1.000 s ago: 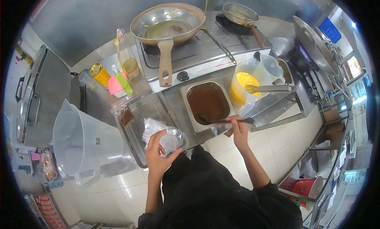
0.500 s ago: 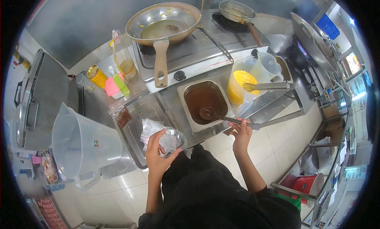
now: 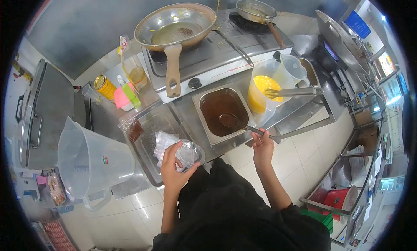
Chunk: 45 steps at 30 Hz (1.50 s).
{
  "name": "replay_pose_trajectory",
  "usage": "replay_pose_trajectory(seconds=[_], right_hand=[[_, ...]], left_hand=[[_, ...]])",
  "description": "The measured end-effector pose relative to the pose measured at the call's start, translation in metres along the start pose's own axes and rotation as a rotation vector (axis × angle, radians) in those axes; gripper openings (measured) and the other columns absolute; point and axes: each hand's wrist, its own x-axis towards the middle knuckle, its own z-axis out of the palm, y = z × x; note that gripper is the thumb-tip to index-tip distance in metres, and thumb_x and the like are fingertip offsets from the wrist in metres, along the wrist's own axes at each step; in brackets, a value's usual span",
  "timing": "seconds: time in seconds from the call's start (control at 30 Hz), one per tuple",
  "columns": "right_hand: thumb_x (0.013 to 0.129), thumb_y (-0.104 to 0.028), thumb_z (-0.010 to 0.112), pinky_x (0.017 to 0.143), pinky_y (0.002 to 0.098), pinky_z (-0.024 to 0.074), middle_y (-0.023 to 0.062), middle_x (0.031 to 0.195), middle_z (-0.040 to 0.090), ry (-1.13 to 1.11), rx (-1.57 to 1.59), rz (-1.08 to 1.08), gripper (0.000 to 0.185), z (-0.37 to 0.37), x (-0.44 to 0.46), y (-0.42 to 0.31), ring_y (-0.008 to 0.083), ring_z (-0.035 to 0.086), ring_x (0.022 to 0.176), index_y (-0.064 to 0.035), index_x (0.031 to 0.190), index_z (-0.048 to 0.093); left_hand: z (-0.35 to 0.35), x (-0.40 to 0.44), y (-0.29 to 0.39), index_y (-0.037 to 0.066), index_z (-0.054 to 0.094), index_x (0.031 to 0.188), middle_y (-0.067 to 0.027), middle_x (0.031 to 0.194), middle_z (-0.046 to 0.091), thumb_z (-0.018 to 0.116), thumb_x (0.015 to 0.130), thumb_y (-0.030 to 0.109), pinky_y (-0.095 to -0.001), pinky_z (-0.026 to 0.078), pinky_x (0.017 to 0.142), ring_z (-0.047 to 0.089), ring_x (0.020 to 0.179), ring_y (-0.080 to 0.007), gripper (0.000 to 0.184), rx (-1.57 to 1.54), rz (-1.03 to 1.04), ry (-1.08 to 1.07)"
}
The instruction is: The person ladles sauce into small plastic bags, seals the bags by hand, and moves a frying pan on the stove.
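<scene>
My left hand (image 3: 173, 170) has its thumb and fingers curled around a clear plastic bag (image 3: 187, 155), held open above the tray's near edge. More flat clear bags (image 3: 163, 142) lie beside it. My right hand (image 3: 263, 149) grips the dark handle of a ladle (image 3: 228, 120). The ladle's bowl is dipped in brown sauce (image 3: 217, 105) inside a square steel pan (image 3: 200, 118). On the metal tray (image 3: 167, 110), a small bag of brown sauce (image 3: 135, 130) lies at the left.
A gas stove (image 3: 208, 55) carries a large frying pan (image 3: 171, 31) and a smaller pan (image 3: 256, 10). Right of the sauce, a jug of yellow liquid (image 3: 258, 105) has a whisk (image 3: 299, 91) in it. A big clear jug (image 3: 93, 160) and a yellow can (image 3: 104, 86) stand left.
The ladle has shifted slightly, its bowl showing a little higher in the sauce. My right hand has moved slightly left and down. My left hand keeps its hold on the bag.
</scene>
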Motion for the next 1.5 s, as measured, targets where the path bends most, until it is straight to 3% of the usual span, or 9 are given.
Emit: replay_pose_trajectory(seconds=[0.63, 0.7, 0.83, 0.9, 1.03, 1.1, 1.3, 1.37, 1.5], right_hand=[[0.092, -0.041, 0.045, 0.059, 0.0234, 0.0356, 0.0026, 0.089, 0.062, 0.054, 0.028, 0.037, 0.035, 0.005, -0.016, 0.010, 0.0105, 0.059, 0.084, -0.0098, 0.105, 0.051], [0.092, -0.039, 0.045, 0.059, 0.0205, 0.0352, -0.0026, 0.088, 0.062, 0.050, 0.029, 0.052, 0.030, 0.008, -0.022, 0.005, 0.0069, 0.059, 0.083, -0.0118, 0.104, 0.052], [0.092, -0.039, 0.045, 0.058, 0.0207, 0.0343, -0.0032, 0.086, 0.062, 0.077, 0.022, 0.039, 0.028, 0.005, -0.021, 0.010, 0.0058, 0.058, 0.078, -0.0129, 0.102, 0.052], [0.090, -0.040, 0.049, 0.057, 0.0227, 0.0359, 0.0027, 0.087, 0.062, 0.109, 0.027, 0.042, 0.032, 0.003, -0.018, 0.010, 0.0093, 0.058, 0.077, -0.0107, 0.101, 0.053], [0.090, -0.040, 0.050, 0.056, 0.0222, 0.0355, 0.0029, 0.087, 0.063, 0.100, 0.054, 0.013, 0.031, 0.003, -0.018, 0.013, 0.0085, 0.057, 0.075, -0.0114, 0.099, 0.053], [0.092, -0.041, 0.045, 0.056, 0.0221, 0.0336, -0.0036, 0.085, 0.062, 0.078, 0.013, 0.026, 0.028, 0.004, -0.017, 0.012, 0.0048, 0.055, 0.073, -0.0151, 0.101, 0.052], [0.092, -0.040, 0.044, 0.057, 0.0213, 0.0339, -0.0030, 0.085, 0.062, 0.063, 0.024, 0.026, 0.030, 0.004, -0.017, 0.014, 0.0051, 0.055, 0.074, -0.0135, 0.103, 0.051], [0.091, -0.039, 0.047, 0.056, 0.0214, 0.0344, -0.0001, 0.086, 0.063, 0.069, 0.065, 0.015, 0.029, 0.005, -0.018, 0.014, 0.0062, 0.056, 0.075, -0.0126, 0.102, 0.052], [0.091, -0.038, 0.049, 0.055, 0.0216, 0.0352, 0.0028, 0.087, 0.064, 0.076, 0.082, -0.001, 0.028, 0.002, -0.016, 0.017, 0.0073, 0.057, 0.076, -0.0118, 0.100, 0.053]], left_hand=[[0.027, 0.019, 0.013, 0.007, 0.052, 0.114, -0.0054, 0.108, 0.057, 0.083, 0.054, 0.018, -0.0203, 0.034, 0.046, 0.049, 0.054, -0.0062, 0.068, -0.145, 0.045, -0.002], [0.030, 0.023, 0.016, 0.006, 0.052, 0.114, -0.0056, 0.108, 0.057, 0.083, 0.054, 0.018, -0.0199, 0.034, 0.045, 0.049, 0.053, -0.0056, 0.068, -0.176, 0.026, -0.009], [0.033, 0.024, 0.017, 0.006, 0.054, 0.111, -0.0059, 0.108, 0.058, 0.084, 0.053, 0.018, -0.0192, 0.034, 0.044, 0.048, 0.052, -0.0053, 0.066, -0.169, 0.017, -0.018], [0.035, 0.028, 0.019, 0.006, 0.055, 0.110, -0.0063, 0.108, 0.058, 0.084, 0.053, 0.019, -0.0193, 0.034, 0.044, 0.048, 0.051, -0.0056, 0.065, -0.160, 0.029, -0.016], [0.036, 0.029, 0.023, 0.005, 0.058, 0.108, -0.0073, 0.106, 0.058, 0.084, 0.054, 0.018, -0.0200, 0.038, 0.048, 0.046, 0.050, -0.0065, 0.061, -0.157, 0.020, -0.038], [0.038, 0.032, 0.025, 0.005, 0.058, 0.108, -0.0076, 0.105, 0.058, 0.084, 0.054, 0.018, -0.0203, 0.039, 0.049, 0.046, 0.049, -0.0068, 0.061, -0.162, 0.019, -0.029], [0.043, 0.036, 0.030, 0.007, 0.055, 0.111, -0.0068, 0.106, 0.058, 0.084, 0.054, 0.020, -0.0209, 0.040, 0.050, 0.045, 0.048, -0.0073, 0.065, -0.159, 0.001, -0.019], [0.046, 0.037, 0.026, 0.005, 0.052, 0.114, -0.0021, 0.110, 0.056, 0.084, 0.055, 0.014, -0.0178, 0.030, 0.044, 0.043, 0.049, -0.0025, 0.067, -0.131, 0.041, -0.031], [0.052, 0.040, 0.021, 0.005, 0.051, 0.115, -0.0021, 0.110, 0.056, 0.083, 0.056, 0.011, -0.0177, 0.030, 0.044, 0.041, 0.048, -0.0022, 0.068, -0.191, 0.018, -0.031]])
